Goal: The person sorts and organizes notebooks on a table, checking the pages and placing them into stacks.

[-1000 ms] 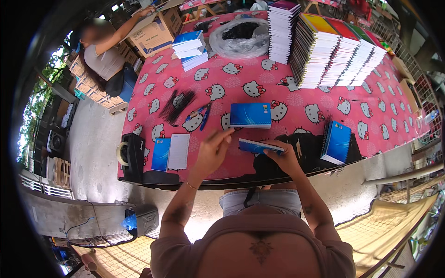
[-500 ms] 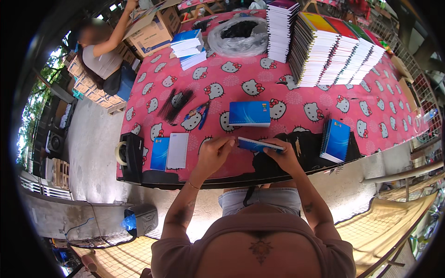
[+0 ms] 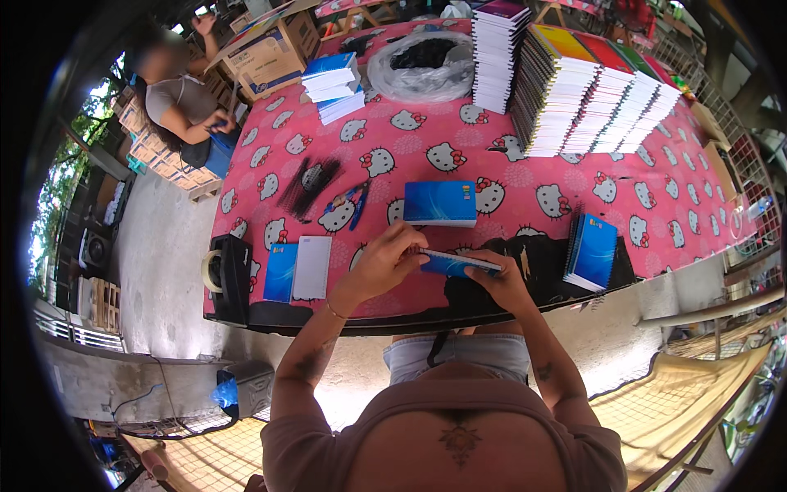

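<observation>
A small blue-covered notebook is tilted on edge above the near side of the table. My right hand grips its right end, thumb on the cover. At the other end, my left hand has its fingers pinched together against the notebook's corner; whatever lies between the fingertips is too small to make out. Just beyond lies a stack of blue notebooks. To the right, spiral-bound blue notebooks form a small pile. A loose blue cover and a white punched sheet lie side by side on the left.
A black tape dispenser stands at the near left corner. Beyond it are black binding coils and blue-handled pliers. Tall notebook stacks, a plastic bag and a carton fill the far side. Another person stands far left.
My left hand has moved slightly up and right, its fingertips now meeting the notebook's left end. The other person's near arm has come down from the carton.
</observation>
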`<action>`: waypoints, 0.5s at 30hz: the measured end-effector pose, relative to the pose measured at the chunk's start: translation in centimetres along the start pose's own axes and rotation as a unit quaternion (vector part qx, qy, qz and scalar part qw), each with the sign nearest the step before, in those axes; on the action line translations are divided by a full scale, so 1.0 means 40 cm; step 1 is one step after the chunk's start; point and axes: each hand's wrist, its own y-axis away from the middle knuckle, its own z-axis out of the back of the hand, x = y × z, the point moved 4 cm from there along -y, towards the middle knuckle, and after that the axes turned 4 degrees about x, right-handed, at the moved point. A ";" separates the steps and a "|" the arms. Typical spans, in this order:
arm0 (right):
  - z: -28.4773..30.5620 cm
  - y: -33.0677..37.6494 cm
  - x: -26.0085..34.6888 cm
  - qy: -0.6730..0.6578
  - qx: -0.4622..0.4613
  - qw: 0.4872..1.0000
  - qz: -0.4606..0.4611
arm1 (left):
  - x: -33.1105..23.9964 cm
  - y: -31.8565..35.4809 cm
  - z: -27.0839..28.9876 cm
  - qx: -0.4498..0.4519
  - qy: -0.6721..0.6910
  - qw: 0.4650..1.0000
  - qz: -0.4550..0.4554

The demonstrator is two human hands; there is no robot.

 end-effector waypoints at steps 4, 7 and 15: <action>0.002 0.003 0.015 0.001 0.001 1.000 -0.004 | 0.020 -0.007 0.001 0.026 -0.077 0.996 -0.026; 0.007 0.005 0.032 -0.003 -0.009 1.000 -0.002 | 0.024 -0.010 -0.004 0.103 -0.042 0.993 0.038; 0.009 0.029 0.064 0.005 -0.081 0.997 0.012 | -0.051 0.069 -0.144 -0.091 -0.404 0.910 -0.006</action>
